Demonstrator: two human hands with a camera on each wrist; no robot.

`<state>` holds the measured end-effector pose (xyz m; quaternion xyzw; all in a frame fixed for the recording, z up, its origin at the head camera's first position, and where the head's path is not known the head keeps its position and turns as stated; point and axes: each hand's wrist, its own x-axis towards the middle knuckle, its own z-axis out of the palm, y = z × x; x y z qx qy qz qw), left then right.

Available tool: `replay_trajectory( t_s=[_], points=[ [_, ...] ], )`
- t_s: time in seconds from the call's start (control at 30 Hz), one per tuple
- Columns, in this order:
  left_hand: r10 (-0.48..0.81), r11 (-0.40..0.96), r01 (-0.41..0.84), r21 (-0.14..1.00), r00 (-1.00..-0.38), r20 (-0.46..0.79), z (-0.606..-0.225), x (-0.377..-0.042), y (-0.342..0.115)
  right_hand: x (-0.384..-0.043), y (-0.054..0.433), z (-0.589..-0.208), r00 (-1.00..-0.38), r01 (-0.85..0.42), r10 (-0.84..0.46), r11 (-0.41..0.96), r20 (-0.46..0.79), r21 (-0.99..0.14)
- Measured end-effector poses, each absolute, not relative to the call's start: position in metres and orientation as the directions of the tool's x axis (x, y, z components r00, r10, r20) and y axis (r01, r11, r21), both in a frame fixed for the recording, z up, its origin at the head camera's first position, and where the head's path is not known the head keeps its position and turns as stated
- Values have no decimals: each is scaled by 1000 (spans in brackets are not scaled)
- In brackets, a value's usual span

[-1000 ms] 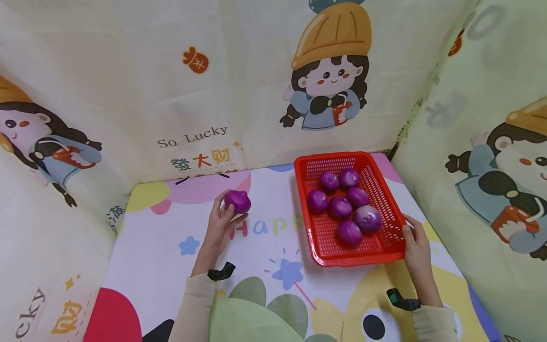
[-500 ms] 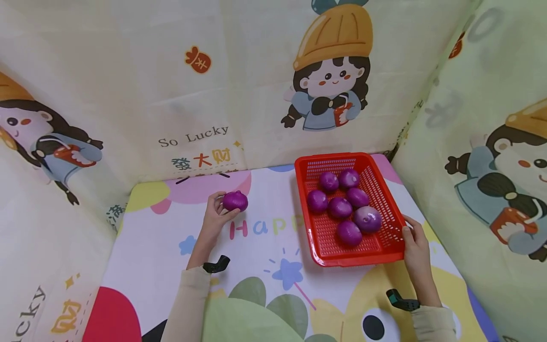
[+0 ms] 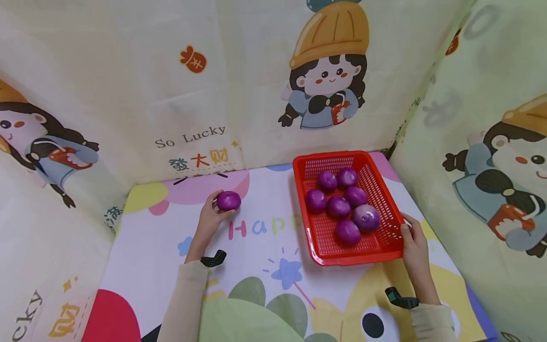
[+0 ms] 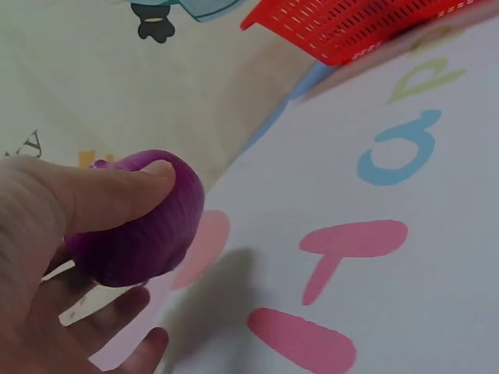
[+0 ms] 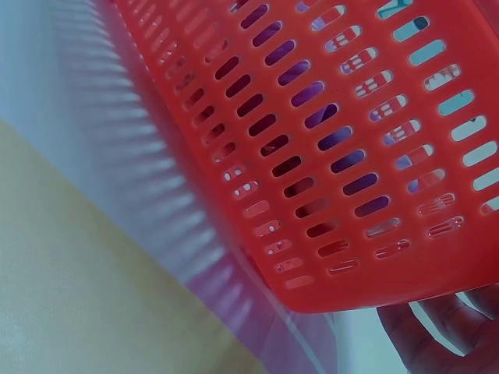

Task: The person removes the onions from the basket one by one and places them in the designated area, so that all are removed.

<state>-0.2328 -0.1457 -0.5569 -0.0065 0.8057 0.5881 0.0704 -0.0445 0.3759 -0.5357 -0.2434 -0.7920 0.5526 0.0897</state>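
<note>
In the head view my left hand (image 3: 209, 221) holds a purple onion (image 3: 229, 201) at the left of the table, thumb and fingers on its sides. The left wrist view shows the thumb (image 4: 125, 195) over the onion (image 4: 152, 241), the lower fingers spread below it, and a shadow on the cloth beside them. My right hand (image 3: 415, 249) grips the right rim of a red perforated plastic basket (image 3: 354, 260). Several purple onions (image 3: 339, 207) lie inside it. In the right wrist view the basket wall (image 5: 312, 265) fills most of the frame, with fingers (image 5: 437, 331) under its edge.
A printed cloth (image 3: 265, 256) with cartoon shapes and letters covers the table. Patterned fabric walls (image 3: 256, 85) enclose it at the back and both sides. The basket stands near the back right corner. Each wrist wears a black camera mount (image 3: 214, 259).
My left hand has shifted left with the onion, and the onion has turned in the fingers so its tip shows less. The right hand and the basket have stayed in place.
</note>
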Motion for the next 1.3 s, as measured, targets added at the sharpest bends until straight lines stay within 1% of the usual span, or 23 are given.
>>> replay_trajectory(
  t_s=[0.33,0.57,0.83,0.97,1.17,1.3],
  points=[
    [-7,385,-68,920,-997,-71,-570,-233,-142,-44,374,-532,-863,295,485,252,-144,-922],
    [21,416,-41,908,-998,-55,-577,-230,-143,-42,375,-535,-863,283,489,251,-131,-926],
    [58,408,-81,909,-992,-115,-577,-227,-151,-46,376,-535,-872,256,479,266,-103,-929],
    [60,429,-88,899,-990,-126,-574,-228,-153,-46,375,-534,-877,248,470,266,-99,-931],
    [59,485,-64,872,-993,-106,-572,-231,-152,-47,376,-535,-880,247,464,260,-104,-933],
    [67,573,-45,818,-993,-102,-566,-229,-148,-45,377,-536,-880,250,464,269,-102,-930]
  ],
)
